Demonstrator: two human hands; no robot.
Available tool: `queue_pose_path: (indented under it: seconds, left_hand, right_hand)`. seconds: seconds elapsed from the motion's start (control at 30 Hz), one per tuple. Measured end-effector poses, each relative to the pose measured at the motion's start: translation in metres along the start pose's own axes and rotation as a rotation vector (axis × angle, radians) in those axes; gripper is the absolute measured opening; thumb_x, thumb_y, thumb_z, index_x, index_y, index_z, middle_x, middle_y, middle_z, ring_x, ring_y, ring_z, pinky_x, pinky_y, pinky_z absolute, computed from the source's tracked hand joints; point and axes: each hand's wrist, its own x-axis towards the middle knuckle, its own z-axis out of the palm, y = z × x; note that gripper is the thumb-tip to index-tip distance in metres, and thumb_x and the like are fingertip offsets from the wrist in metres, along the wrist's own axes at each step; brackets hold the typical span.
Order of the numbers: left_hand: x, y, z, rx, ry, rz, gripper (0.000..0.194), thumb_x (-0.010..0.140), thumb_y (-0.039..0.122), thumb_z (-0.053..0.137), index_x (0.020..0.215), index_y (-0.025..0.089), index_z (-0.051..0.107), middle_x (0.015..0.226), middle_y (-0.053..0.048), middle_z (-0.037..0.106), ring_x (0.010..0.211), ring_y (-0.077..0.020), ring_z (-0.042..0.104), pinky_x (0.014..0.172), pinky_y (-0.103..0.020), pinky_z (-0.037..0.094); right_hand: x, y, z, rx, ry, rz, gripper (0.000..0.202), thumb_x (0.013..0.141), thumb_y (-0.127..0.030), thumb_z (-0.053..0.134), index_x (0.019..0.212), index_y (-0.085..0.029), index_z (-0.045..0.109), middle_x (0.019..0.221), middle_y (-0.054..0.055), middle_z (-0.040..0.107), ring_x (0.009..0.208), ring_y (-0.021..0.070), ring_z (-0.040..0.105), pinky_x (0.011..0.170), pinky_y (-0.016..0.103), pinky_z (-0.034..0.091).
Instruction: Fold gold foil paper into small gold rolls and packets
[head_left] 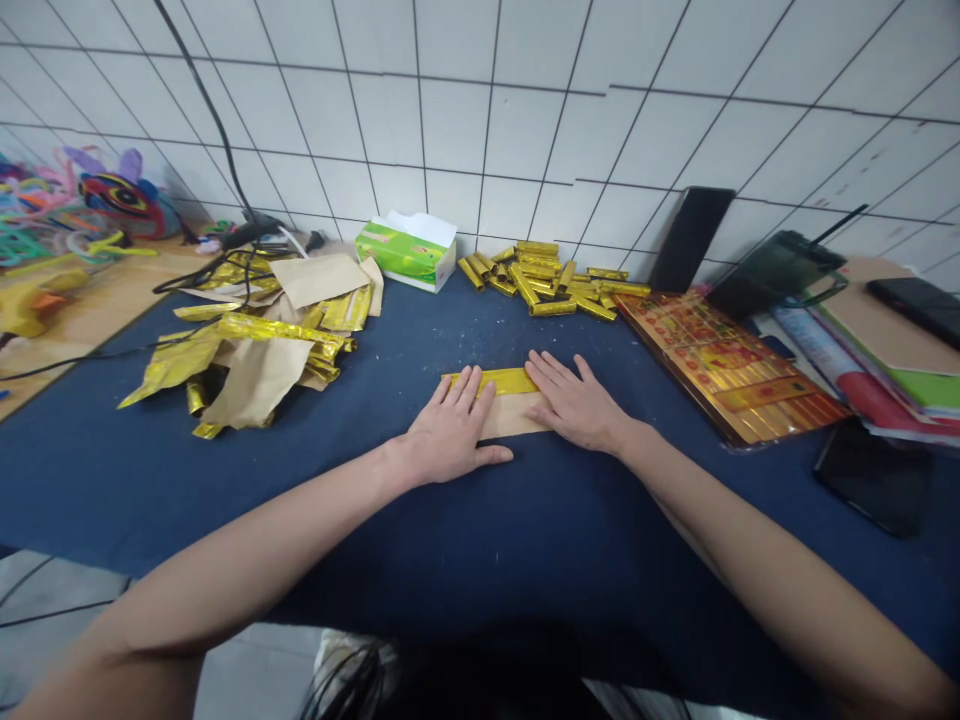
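A sheet of gold foil paper [510, 382] with a tan backing lies on the dark blue tablecloth; its far edge shows a gold strip folded over the tan side. My left hand [454, 428] rests flat across the left end of the sheet, fingers stretched forward and thumb out to the right. On the right end lies my right hand [574, 402], fingers spread and palm down. Parts of the sheet are hidden beneath both hands. Beyond them is a pile of small gold paper rolls [540, 272].
Crumpled gold and tan paper sheets [259, 370] lie to the left. At the back stand a green tissue box [409, 252] and a dark phone [691, 238] leaning on the wall. A red-gold packet [727, 365], a glass mug [780, 272] and another phone [874, 475] are at right.
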Motion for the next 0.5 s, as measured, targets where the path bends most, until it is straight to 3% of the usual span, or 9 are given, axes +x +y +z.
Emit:
queue_pose_path:
  seconds: [0.1,0.2,0.27,0.37,0.5]
  left_hand:
    - [0.000,0.001,-0.001,0.006,-0.003,-0.004,0.091,0.077,0.072,0.018,0.137,0.004,0.023,0.144,-0.023,0.017,0.134,-0.0327,0.010,0.106,-0.048,0.013]
    - [0.000,0.002,-0.001,0.002,0.001,-0.007,0.091,0.077,0.071,0.020,0.137,0.003,0.024,0.144,-0.024,0.017,0.134,-0.0334,0.009,0.106,-0.048,0.013]
    - [0.001,0.002,-0.001,-0.009,-0.004,-0.008,0.090,0.077,0.071,0.023,0.138,0.004,0.023,0.144,-0.023,0.016,0.134,-0.0337,0.008,0.106,-0.048,0.012]
    - [0.002,0.002,0.000,-0.017,-0.024,-0.005,0.085,0.078,0.066,0.032,0.140,0.009,0.018,0.146,-0.019,0.014,0.134,-0.0331,0.009,0.107,-0.048,0.012]
    - [0.001,0.001,0.001,-0.025,0.002,-0.003,0.088,0.077,0.068,0.029,0.140,0.008,0.018,0.146,-0.019,0.015,0.135,-0.0323,0.008,0.107,-0.047,0.012]
  right_hand:
    - [0.000,-0.005,-0.006,0.033,-0.033,0.030,0.074,0.085,-0.061,0.015,0.139,-0.013,0.022,0.146,0.012,0.020,0.134,0.0273,0.017,0.105,0.056,0.012]
    - [0.006,-0.027,-0.014,0.042,-0.017,0.103,0.079,0.083,-0.064,0.015,0.138,-0.008,0.025,0.145,0.017,0.021,0.134,0.0294,0.016,0.104,0.059,0.010]
    - [0.013,-0.049,-0.017,0.057,0.030,0.061,0.080,0.083,-0.064,0.015,0.137,-0.006,0.026,0.145,0.017,0.020,0.135,0.0292,0.013,0.105,0.057,0.008]
    - [0.023,-0.073,-0.013,0.165,0.007,-0.064,0.079,0.083,-0.063,0.017,0.140,-0.008,0.018,0.146,0.016,0.020,0.135,0.0258,0.014,0.107,0.049,0.017]
    - [0.021,-0.068,-0.005,0.212,-0.036,-0.064,0.079,0.084,-0.062,0.018,0.140,-0.006,0.016,0.146,0.016,0.017,0.135,0.0236,0.013,0.108,0.043,0.018]
